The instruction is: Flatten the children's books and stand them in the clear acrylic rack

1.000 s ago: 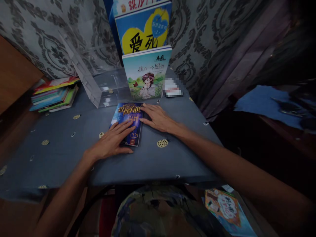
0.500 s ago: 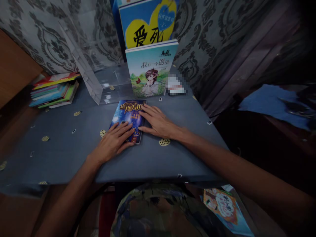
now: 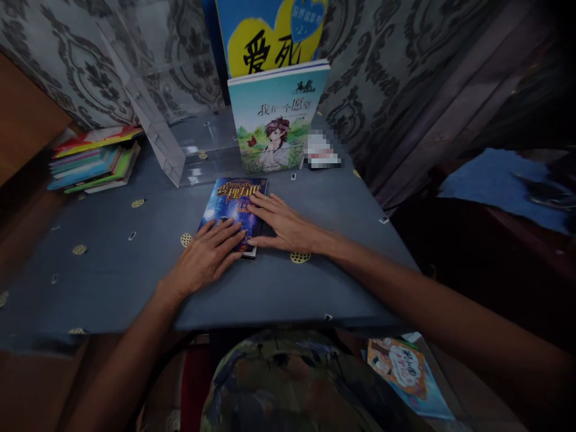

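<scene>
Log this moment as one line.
left hand: flat on blue book | right hand: fingers over its right side | beyond: teal book, upright | far left: stacked books

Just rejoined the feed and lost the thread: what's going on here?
A person has both hands on a small blue book lying cover up on the cloth-covered table. The left hand lies across its lower left part, the right hand over its right side. Beyond them, a teal book stands propped up before a blue-and-yellow one, and a stack of books lies to the left.
</scene>
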The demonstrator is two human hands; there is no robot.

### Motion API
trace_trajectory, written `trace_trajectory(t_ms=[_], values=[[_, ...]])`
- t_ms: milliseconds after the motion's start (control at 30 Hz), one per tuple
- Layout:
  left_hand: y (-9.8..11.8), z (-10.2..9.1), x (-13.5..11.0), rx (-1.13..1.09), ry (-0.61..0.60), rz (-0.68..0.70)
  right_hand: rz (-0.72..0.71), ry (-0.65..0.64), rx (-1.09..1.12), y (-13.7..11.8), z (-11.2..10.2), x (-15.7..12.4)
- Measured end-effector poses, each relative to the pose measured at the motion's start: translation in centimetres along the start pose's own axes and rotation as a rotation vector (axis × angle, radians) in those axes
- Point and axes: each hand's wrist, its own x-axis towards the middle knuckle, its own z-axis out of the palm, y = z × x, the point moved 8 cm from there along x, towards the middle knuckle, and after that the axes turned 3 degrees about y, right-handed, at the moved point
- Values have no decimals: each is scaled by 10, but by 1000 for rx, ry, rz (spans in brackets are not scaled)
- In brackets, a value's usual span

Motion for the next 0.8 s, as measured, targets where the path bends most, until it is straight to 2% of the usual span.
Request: trace_trajectory(t_ms=[300,467,567,633,700,800], values=[[-2,2,0,0,-44,-23,19,-10,-17,-3,4,-1],[-2,1,0,-52,-32,-26,15,-57,-59,-5,11,-1],[-7,-4,-1,-104,34,-46,26,-66,-89,-6,11,-2],[-20,-12,-3,-108,132,-135,35,-79,-106,-7,11,-2],[-38,-18,-9,-73,221,-282,45,-89,-120,-8,10,-2],[-59,-15,-18,-7,217,-429,64,-100,-128,-9,9,-1]])
